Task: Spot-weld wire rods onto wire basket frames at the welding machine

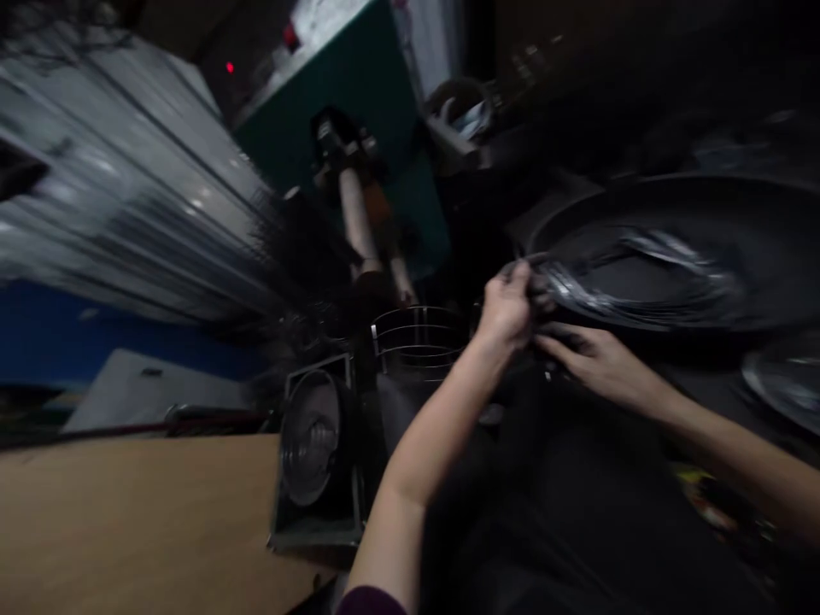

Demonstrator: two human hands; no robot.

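Observation:
The picture is dark and blurred. My left hand (pixel 509 307) is closed around the near edge of a bundle of shiny wire rings (pixel 634 282) that lies in a large dark round pan (pixel 736 201). My right hand (pixel 593 359) lies just below it, fingers stretched toward the same edge, touching something small and dark that I cannot make out. Both forearms reach in from the bottom of the view.
A round wire cage (pixel 416 337) stands left of my hands. A square metal frame with a round disc (pixel 317 448) leans at the edge of a wooden board (pixel 128 521). A green machine (pixel 346 94) stands behind. Another shiny disc (pixel 785 389) lies at right.

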